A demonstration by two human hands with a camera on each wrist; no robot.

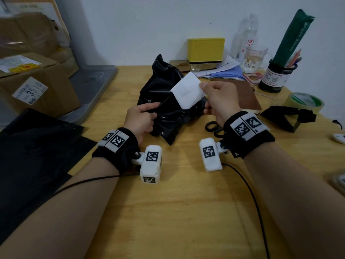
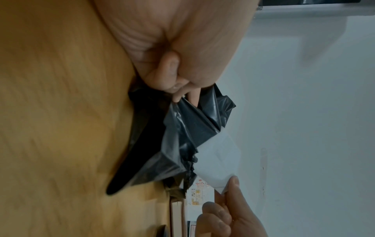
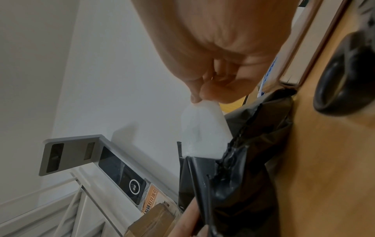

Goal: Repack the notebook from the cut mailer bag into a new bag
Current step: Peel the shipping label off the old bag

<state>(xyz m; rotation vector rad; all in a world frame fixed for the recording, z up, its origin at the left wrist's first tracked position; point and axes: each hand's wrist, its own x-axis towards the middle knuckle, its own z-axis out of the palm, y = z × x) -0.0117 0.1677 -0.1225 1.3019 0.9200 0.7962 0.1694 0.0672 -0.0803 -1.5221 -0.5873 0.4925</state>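
Notebook already out — left hand gripping cut bag, right hand pinching white sheet (new bags waiting).

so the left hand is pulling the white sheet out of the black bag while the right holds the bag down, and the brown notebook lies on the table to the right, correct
Not quite: the hands are swapped. In the head view the right hand pinches the white sheet at the black bag, while the left hand grips the bag. The brown notebook does lie on the table to the right.
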